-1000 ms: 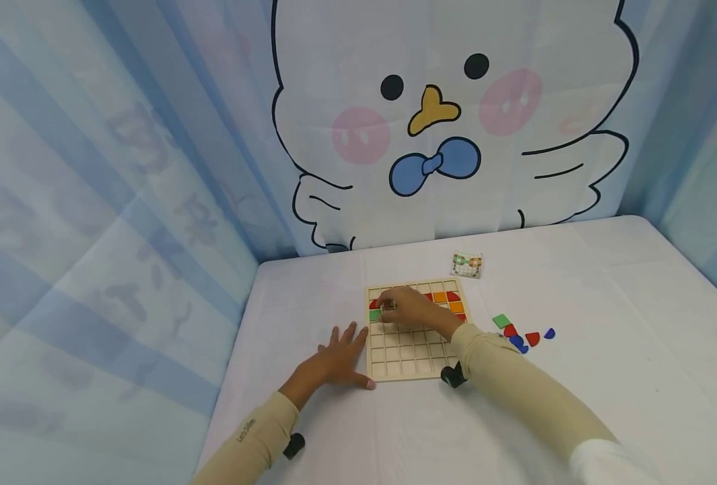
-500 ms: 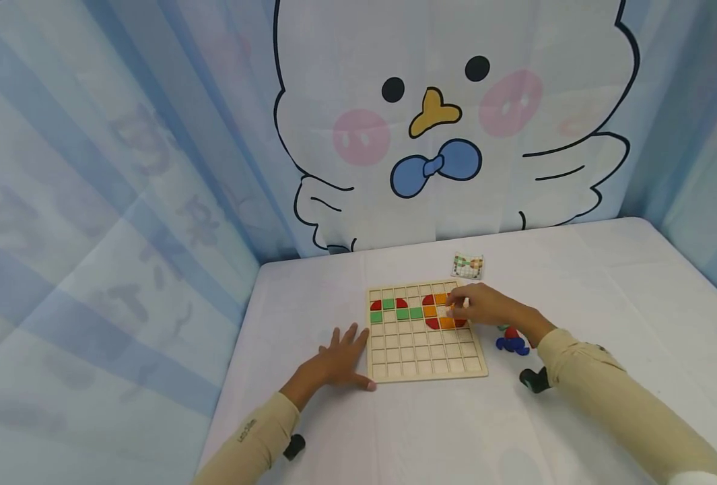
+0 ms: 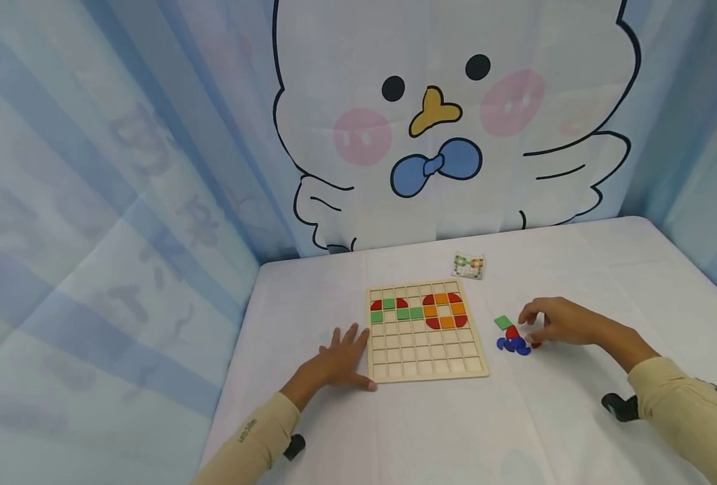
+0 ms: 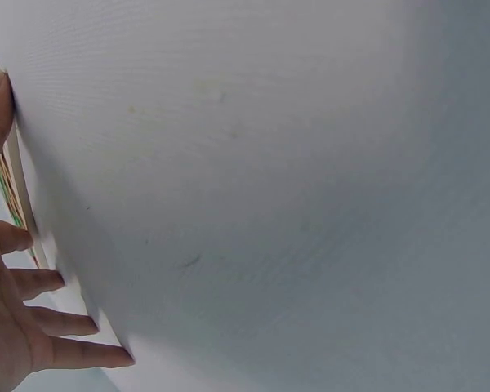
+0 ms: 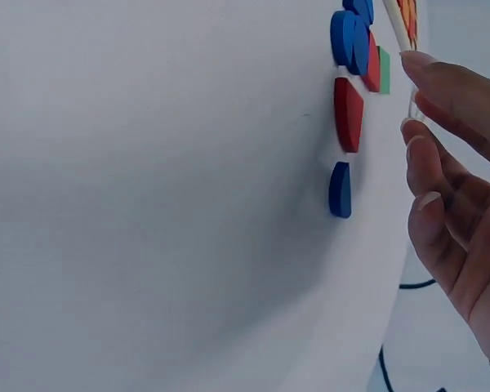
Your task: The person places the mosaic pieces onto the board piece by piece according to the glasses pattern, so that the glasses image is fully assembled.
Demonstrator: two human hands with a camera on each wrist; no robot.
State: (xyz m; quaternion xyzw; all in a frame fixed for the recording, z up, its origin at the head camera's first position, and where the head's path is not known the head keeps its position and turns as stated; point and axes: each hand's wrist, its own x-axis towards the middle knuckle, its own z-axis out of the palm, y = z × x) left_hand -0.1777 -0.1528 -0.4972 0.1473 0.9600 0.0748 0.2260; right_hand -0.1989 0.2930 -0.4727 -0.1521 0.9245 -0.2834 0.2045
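Observation:
A wooden grid board (image 3: 415, 353) lies on the table, its upper rows holding red quarter-round, green square and orange square tiles. My left hand (image 3: 334, 360) rests spread at the board's left edge; in the left wrist view its fingertips and thumb touch the board's side. Just right of the board, my right hand (image 3: 561, 323) hovers over loose tiles with thumb and fingers apart and nothing between them. Those tiles are a green square (image 3: 503, 322), a red piece (image 3: 512, 332) and several blue rounded pieces (image 3: 517, 345). Another red tile (image 5: 349, 115) and a blue one (image 5: 340, 189) show in the right wrist view.
A small patterned card (image 3: 468, 265) lies behind the board's far right corner. The white-covered table (image 3: 394, 438) ends at a curtain (image 3: 413, 215) with a cartoon print. Black wrist cameras (image 3: 620, 407) hang beside both sleeves.
My right hand has moved right, from the board's upper left, past the orange and red ring, to the loose tiles. An orange tile now fills the ring's right side. My left hand has stayed put.

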